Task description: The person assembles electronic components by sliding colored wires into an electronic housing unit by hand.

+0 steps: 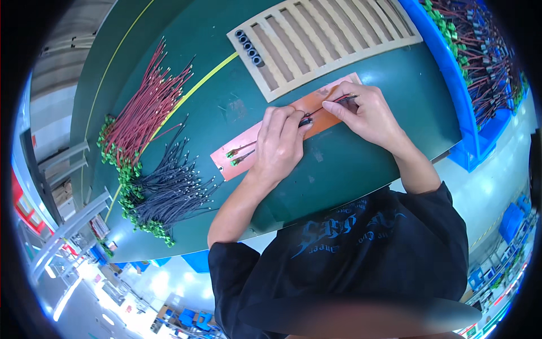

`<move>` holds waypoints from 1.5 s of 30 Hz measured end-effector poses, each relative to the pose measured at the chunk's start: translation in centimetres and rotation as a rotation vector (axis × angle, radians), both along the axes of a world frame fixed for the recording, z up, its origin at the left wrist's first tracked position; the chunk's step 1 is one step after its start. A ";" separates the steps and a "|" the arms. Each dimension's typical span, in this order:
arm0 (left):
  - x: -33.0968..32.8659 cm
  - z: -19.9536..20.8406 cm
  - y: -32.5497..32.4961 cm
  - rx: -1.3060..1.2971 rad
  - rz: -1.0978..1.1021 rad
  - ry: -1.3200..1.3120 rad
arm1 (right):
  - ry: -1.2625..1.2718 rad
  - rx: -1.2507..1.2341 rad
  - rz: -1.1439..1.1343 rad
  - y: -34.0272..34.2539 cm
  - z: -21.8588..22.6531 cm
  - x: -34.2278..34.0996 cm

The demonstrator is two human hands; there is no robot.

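wires point(346, 98), red and black, are between the person's two hands over a copper-pink board point(327, 121) in the head view. the right hand point(367, 113) has thumb and forefinger closed on them, above the board's right end. the left hand point(280, 141) rests across the middle of the board, its thumb and fingers drawn together on a small black part point(305, 121); a thin wire runs from there toward the right hand. whether the left fingers grip anything else underneath, i cannot tell.

two green plugs point(232, 157) lie on the board's left end, with a red and a dark lead going in under the left hand.

beyond the board, near it, lies a beige slotted rack point(299, 73), with a row of black rings point(248, 48) at its left end. to the left, on the green table point(316, 169), a heap of red leads point(149, 104) lies just beside a heap of black leads point(178, 183), both with green ends along their left side. a blue bin point(443, 62) at the right holds more red and black leads with green ends.
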State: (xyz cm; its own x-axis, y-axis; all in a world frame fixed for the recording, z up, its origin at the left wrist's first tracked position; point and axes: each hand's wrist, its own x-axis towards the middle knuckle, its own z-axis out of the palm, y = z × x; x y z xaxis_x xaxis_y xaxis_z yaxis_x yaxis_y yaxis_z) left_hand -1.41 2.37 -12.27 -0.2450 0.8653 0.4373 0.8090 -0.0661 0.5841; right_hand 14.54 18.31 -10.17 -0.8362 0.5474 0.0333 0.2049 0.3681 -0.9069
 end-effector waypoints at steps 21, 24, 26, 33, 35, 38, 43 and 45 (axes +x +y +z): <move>-4.8 -0.5 -13.1 -0.014 0.144 -0.071 | -0.070 1.074 0.836 -10.9 2.9 -11.7; -4.6 -1.4 -14.9 -0.017 0.194 -0.044 | -0.140 1.146 0.896 -12.3 4.6 -12.2; -5.7 -1.6 -15.7 -0.041 0.182 -0.037 | -0.088 1.216 0.887 -13.1 4.8 -12.5; -6.1 -2.4 -15.3 -0.034 -0.024 -0.055 | 0.050 1.095 0.853 -10.8 3.0 -11.3; -6.3 -2.4 -14.7 -0.044 -0.032 -0.064 | 0.105 1.046 0.818 -10.0 2.0 -11.2; -6.6 -2.7 -13.5 -0.059 -0.058 -0.070 | 0.130 1.002 0.805 -8.6 1.2 -11.2; -7.1 -2.6 -11.8 -0.047 -0.171 -0.057 | 0.116 0.973 0.832 -6.6 1.0 -11.0; -7.4 -2.6 -10.8 -0.098 -0.078 -0.066 | 0.074 0.921 0.808 -5.4 0.7 -11.0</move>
